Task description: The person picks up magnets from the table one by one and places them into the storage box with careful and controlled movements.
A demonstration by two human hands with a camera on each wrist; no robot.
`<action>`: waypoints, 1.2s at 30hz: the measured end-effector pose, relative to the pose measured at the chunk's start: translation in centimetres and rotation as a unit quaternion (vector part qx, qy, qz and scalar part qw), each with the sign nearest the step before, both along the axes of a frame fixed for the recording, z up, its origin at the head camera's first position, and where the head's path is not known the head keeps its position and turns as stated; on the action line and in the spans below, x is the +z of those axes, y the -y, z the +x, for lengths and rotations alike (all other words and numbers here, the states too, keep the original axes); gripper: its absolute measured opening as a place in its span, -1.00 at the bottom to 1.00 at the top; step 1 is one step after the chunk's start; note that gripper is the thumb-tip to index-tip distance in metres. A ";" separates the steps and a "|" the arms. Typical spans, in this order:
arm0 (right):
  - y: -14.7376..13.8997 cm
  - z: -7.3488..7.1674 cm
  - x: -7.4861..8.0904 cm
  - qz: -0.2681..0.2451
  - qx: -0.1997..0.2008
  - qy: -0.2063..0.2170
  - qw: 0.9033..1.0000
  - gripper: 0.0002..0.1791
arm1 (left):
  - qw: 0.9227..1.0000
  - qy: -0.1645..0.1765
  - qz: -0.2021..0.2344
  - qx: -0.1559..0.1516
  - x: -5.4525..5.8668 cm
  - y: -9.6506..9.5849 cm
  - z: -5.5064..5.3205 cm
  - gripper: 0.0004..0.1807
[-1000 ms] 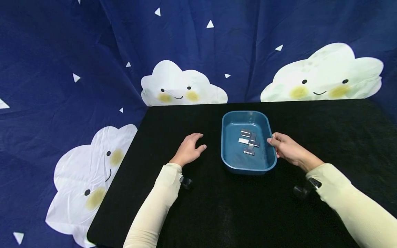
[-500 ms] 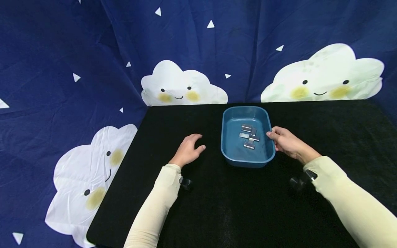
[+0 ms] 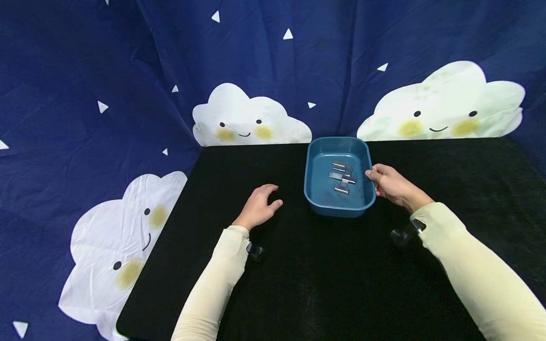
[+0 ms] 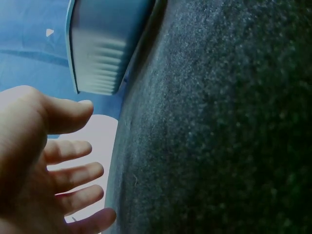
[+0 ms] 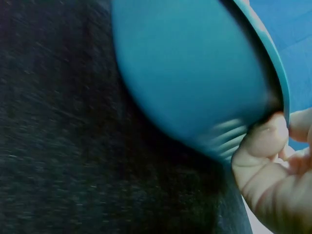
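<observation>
A blue plastic tub (image 3: 337,210) is at the far middle of the black table, its back rim overlapping the table's back edge in the head view. Several small silvery metal blocks (image 3: 342,176) lie clustered on its floor. My right hand (image 3: 394,186) pinches the tub's right rim. In the right wrist view the thumb presses against the ribbed outer wall of the tub (image 5: 190,78). Left of the tub, apart from it, my left hand (image 3: 257,208) hovers or rests with relaxed fingers and holds nothing. Ribs show on the tub's side (image 4: 100,58) in the left wrist view.
A black cloth-like surface covers the table (image 3: 307,284). Behind it and to the left hangs a dark blue curtain (image 3: 256,52) with white clouds (image 3: 251,113) and small triangles. A small black device (image 3: 256,252) sits at the left wrist, another (image 3: 401,237) at the right.
The tub, gripped by my right hand, has moved away from me towards the table's back edge. The metal blocks have travelled with it. My left hand has stayed practically still.
</observation>
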State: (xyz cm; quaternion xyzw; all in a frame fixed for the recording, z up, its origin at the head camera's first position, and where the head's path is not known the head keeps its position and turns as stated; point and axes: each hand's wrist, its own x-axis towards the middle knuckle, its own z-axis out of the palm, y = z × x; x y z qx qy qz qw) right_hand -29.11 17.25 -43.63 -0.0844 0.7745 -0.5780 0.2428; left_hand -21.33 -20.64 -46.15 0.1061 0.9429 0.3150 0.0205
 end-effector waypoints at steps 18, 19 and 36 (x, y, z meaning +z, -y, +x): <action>1.0 -3.2 -0.1 -0.032 -0.025 -0.022 0.999 -0.80 | 1.000 0.003 0.002 -0.002 -0.4 -0.1 -0.3 -0.44; 1.0 -3.4 -0.1 -0.029 -0.026 -0.021 0.999 -0.80 | 1.000 -0.001 0.004 -0.002 -0.4 -0.1 -0.4 -0.44; 1.5 -5.4 -0.8 -0.032 -0.027 -0.025 0.999 -0.77 | 1.000 -0.019 -0.007 0.012 -0.3 -0.3 0.0 -0.46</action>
